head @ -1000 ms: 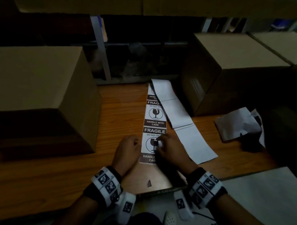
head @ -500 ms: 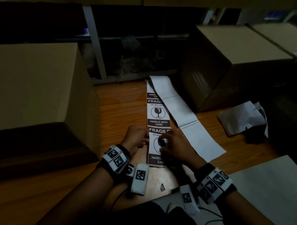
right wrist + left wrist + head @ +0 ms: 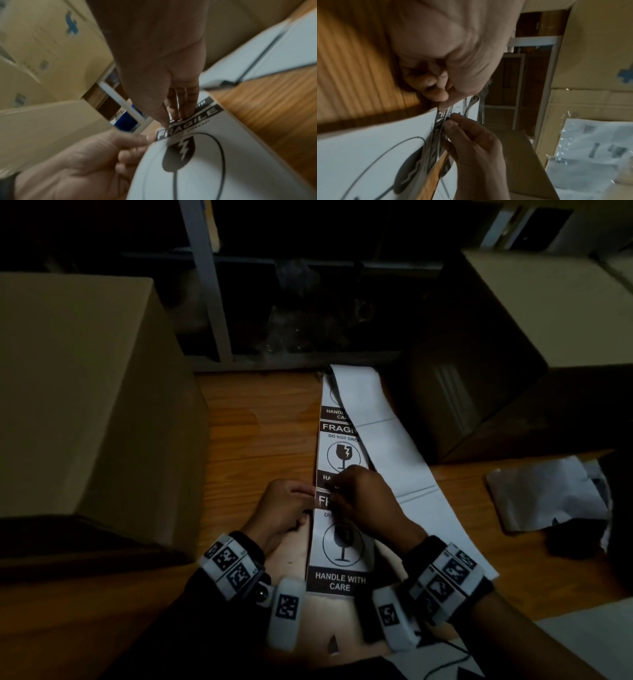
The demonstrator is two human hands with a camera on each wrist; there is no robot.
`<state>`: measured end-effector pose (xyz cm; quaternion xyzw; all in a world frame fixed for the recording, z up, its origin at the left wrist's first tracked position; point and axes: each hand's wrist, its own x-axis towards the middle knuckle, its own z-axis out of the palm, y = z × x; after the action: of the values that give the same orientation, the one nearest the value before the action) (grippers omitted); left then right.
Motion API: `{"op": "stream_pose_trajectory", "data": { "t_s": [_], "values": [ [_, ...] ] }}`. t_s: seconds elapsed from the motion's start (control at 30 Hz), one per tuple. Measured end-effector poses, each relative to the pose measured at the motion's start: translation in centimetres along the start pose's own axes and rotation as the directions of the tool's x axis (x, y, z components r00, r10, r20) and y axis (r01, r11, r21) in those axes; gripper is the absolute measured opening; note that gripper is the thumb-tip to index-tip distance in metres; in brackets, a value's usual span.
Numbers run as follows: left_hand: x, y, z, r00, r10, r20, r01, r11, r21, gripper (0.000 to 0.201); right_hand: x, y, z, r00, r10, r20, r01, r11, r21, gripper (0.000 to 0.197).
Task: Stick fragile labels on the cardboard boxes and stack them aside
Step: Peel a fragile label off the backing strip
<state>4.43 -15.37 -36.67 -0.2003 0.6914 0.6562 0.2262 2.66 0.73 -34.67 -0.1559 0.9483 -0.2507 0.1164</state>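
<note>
A strip of black-and-white fragile labels (image 3: 337,450) lies lengthwise on the wooden table (image 3: 260,433). The nearest label (image 3: 339,556) (image 3: 205,155) lies between my wrists. My left hand (image 3: 310,498) (image 3: 442,104) pinches the strip's left edge at that label's FRAGILE band. My right hand (image 3: 334,487) (image 3: 173,120) pinches the band's top edge with its fingertips, and the edge looks slightly lifted in the left wrist view. One plain cardboard box (image 3: 85,388) stands at the left, another (image 3: 534,313) at the back right.
A bare white liner strip (image 3: 397,460) trails to the right of the labels. Crumpled white paper (image 3: 544,498) lies at the right, beside a dark lump. A white sheet (image 3: 589,642) covers the near right corner. Metal shelving (image 3: 205,285) stands behind the table.
Both hands have slid up the nearest label, from its glass symbol to its top FRAGILE band. The view has tilted down and come closer to the table.
</note>
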Motion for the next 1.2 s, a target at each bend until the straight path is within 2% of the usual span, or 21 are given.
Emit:
{"op": "stream_pose_trajectory", "data": {
  "t_s": [0.17, 0.37, 0.5, 0.67, 0.83, 0.93, 1.07, 1.2],
  "values": [
    [0.6, 0.2, 0.0, 0.998, -0.056, -0.043, 0.055, 0.998, -0.028, 0.012, 1.2, 0.8, 1.0, 0.996, -0.08, 0.026, 0.079, 0.996, 0.041, 0.015],
    [2.1, 1.1, -0.1, 0.982, -0.173, -0.071, 0.169, 0.984, -0.057, 0.036, 1.7, 2.1, 1.4, 0.987, -0.149, 0.057, 0.143, 0.985, 0.094, 0.016],
    [2.7, 1.9, -0.1, 0.972, -0.223, -0.075, 0.222, 0.975, -0.03, 0.032, 2.1, 2.4, 1.0, 0.984, -0.172, 0.054, 0.164, 0.979, 0.123, 0.014],
    [3.3, 2.6, 0.2, 0.956, -0.291, -0.031, 0.286, 0.952, -0.113, 0.023, 2.3, 2.4, 0.4, 0.993, -0.118, -0.006, 0.117, 0.981, 0.151, 0.012],
    [3.8, 3.2, 0.1, 0.939, -0.342, 0.025, 0.343, 0.936, -0.077, 0.03, 2.3, 2.4, 0.2, 0.995, -0.099, 0.004, 0.098, 0.988, 0.116, 0.011],
    [4.1, 3.5, 0.1, 0.944, -0.33, 0.025, 0.33, 0.944, -0.015, 0.03, 2.4, 2.4, 0.0, 0.993, -0.112, 0.021, 0.11, 0.989, 0.102, 0.01],
    [4.4, 4.1, 0.4, 0.963, -0.27, 0.02, 0.268, 0.962, 0.056, 0.012, 2.5, 2.4, -0.3, 0.989, -0.142, 0.039, 0.139, 0.987, 0.077, 0.009],
    [4.7, 4.1, 0.8, 0.986, -0.167, -0.025, 0.169, 0.982, 0.08, 0.018, 2.1, 2.4, -1.2, 0.985, -0.17, 0.033, 0.168, 0.985, 0.044, 0.018]
  ]
}}
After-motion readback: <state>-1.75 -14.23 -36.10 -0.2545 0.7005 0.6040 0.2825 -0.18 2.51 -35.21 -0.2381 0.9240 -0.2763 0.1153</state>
